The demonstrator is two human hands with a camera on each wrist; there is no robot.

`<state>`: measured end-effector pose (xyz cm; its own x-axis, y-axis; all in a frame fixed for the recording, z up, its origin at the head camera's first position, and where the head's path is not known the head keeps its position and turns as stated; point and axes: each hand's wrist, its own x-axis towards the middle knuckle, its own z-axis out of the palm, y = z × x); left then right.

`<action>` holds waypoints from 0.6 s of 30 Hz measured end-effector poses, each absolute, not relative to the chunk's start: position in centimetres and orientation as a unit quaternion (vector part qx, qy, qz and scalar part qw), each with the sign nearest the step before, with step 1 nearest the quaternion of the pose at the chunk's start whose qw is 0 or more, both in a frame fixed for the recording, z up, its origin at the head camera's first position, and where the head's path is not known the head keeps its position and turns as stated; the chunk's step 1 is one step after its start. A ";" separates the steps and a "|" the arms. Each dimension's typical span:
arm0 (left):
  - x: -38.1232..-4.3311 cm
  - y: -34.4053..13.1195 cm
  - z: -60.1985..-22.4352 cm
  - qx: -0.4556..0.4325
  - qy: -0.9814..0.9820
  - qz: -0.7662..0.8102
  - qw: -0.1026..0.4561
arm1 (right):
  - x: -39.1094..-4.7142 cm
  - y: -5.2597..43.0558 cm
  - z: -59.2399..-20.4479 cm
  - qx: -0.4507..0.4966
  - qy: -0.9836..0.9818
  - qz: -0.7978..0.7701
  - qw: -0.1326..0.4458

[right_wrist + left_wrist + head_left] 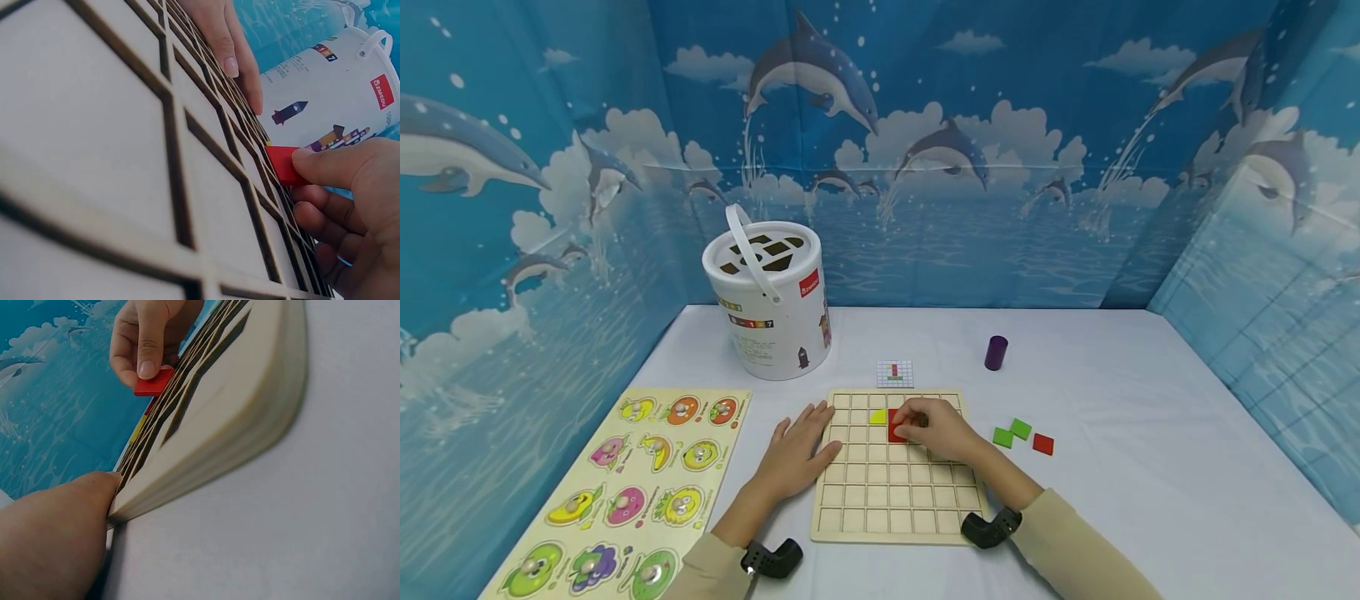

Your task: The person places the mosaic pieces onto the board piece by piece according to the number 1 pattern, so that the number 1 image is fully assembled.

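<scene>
A wooden grid board (855,497) lies on the white table. My right hand (938,429) pinches a red square tile (282,164) between thumb and fingers, tilted close over the upper middle squares. In the left wrist view the thumb presses on the face of that red tile (153,384). Just left of it, a yellow piece (877,417) with a curved edge sits in a square. My left hand (797,457) rests at the board's left edge, fingers extended, fingertips on the rim. A small pattern card (883,377) with a coloured figure lies behind the board.
Right of the board lie two green tiles (1003,437) and a loose red tile (1042,444). Farther back stands a purple cylinder (996,353). A white lidded bucket (767,333) is at the back left, and a fruit puzzle board (647,475) lies at the left.
</scene>
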<state>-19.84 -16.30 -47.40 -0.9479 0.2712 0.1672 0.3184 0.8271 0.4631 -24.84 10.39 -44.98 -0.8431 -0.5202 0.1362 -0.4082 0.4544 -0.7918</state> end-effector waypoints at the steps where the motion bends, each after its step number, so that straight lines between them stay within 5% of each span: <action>1: -19.8 -16.3 -47.4 -0.155 -0.955 -0.250 0.047 | -24.8 10.4 -45.0 -0.272 0.850 -0.446 0.063; 18: -19.9 -16.3 -47.5 -0.152 -0.957 -0.241 0.046 | -24.8 10.6 -45.2 -0.283 0.861 -0.422 0.032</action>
<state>-19.91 -16.31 -47.55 -0.9494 0.2695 0.1614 0.3138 0.8378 0.4467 -24.80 10.65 -45.18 -0.8381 -0.5136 0.1840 -0.4601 0.4843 -0.7442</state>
